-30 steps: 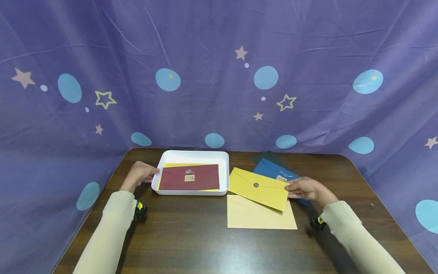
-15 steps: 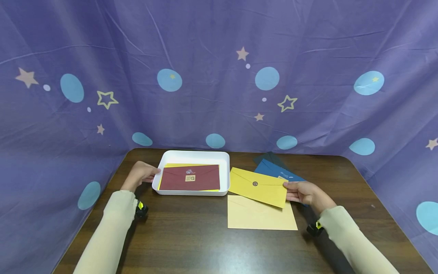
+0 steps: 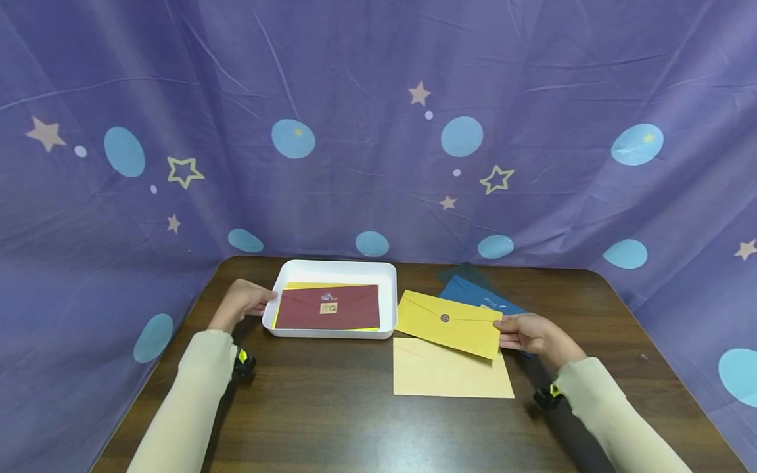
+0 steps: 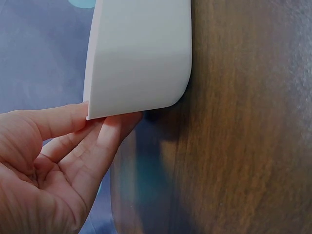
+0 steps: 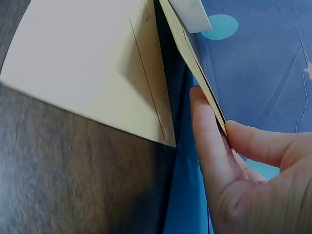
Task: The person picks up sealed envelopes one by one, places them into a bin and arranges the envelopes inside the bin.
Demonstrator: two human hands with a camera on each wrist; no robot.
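My right hand (image 3: 535,334) pinches the right end of a yellow envelope (image 3: 449,332) with a round dark seal. In the right wrist view the thumb and fingers (image 5: 207,131) clasp that envelope edge-on, tilted over a cream envelope (image 5: 97,63). At the left end of a white tray (image 3: 331,334), my left hand (image 3: 244,302) holds the rim, thumb on top and fingers beneath, as the left wrist view shows. Inside the tray, a maroon envelope (image 3: 355,309) with a small label lies over yellow ones.
A blue envelope (image 3: 473,292) and a dark green one (image 3: 470,272) overlap at the back right, partly under the held envelope. The brown wooden table (image 3: 319,407) ends at a purple patterned curtain (image 3: 378,131).
The yellow envelope in my right hand has shifted slightly left, then slightly back to the right, still over the cream and blue envelopes. My left hand stays on the tray.
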